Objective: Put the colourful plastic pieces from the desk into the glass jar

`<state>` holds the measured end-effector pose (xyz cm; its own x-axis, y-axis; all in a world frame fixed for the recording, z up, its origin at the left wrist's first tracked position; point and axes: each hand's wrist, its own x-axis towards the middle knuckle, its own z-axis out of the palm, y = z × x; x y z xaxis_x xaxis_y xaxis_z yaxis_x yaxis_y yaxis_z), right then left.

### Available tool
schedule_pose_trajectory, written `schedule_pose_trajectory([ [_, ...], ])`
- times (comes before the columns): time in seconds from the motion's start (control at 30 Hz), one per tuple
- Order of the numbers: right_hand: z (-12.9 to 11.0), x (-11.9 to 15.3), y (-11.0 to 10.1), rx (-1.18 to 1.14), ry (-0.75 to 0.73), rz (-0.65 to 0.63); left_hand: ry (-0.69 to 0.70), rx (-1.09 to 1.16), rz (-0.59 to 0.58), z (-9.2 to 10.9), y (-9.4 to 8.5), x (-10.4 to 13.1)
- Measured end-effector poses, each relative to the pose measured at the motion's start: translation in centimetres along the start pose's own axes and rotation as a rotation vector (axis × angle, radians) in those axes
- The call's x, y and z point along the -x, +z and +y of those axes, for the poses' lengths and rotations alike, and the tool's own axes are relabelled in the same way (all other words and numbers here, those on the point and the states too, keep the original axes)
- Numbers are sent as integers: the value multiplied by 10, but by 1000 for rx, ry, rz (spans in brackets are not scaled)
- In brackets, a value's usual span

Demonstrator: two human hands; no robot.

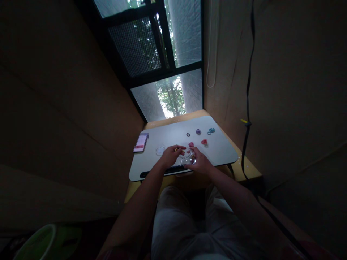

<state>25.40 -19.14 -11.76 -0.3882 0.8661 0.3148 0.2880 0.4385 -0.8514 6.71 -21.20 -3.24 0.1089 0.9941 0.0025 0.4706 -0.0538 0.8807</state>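
My right hand (201,161) is wrapped round a clear round container (186,161), tilted with its mouth showing, close to the near edge of a white lap table. A few small coloured pieces show inside it. At the container's left rim, my left hand (171,156) is closed in a pinch on a small yellow band (176,149). Just beyond lie a pink bundle of bands (191,144) and a red bundle (204,141). Farther back are a purple bundle (198,131), a teal bundle (211,130) and a dark ring (188,134). A clear round lid (160,150) lies left of my left hand.
The white lap table (170,135) stands on a wooden ledge (251,171) below a window (173,94). A phone (141,142) lies at its left edge. A black strap (248,94) hangs on the right. A green tub (38,242) is on the floor at lower left.
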Motion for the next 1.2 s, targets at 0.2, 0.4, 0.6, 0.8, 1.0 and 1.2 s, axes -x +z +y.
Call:
schedule_pose_trajectory([
  [0.2, -1, 1, 0, -1, -11, -4, -6, 38, 14, -3, 1, -1],
  [0.4, -3, 1, 0, 15, -11, -2, -50, 125, 30, 3, 2, 3],
  [0.6, -2, 1, 0, 1, -21, 2, -117, 247, 64, 6, 0, 4],
  [0.8, -2, 1, 0, 2, -6, 0, -99, 292, 113, 0, -1, 4],
  [1.0, 0, 1, 1, -37, -3, -10, -83, 290, 83, -2, 1, 5],
  [1.2, 1, 1, 1, -53, 12, -13, -66, 150, 92, 2, 3, 9],
])
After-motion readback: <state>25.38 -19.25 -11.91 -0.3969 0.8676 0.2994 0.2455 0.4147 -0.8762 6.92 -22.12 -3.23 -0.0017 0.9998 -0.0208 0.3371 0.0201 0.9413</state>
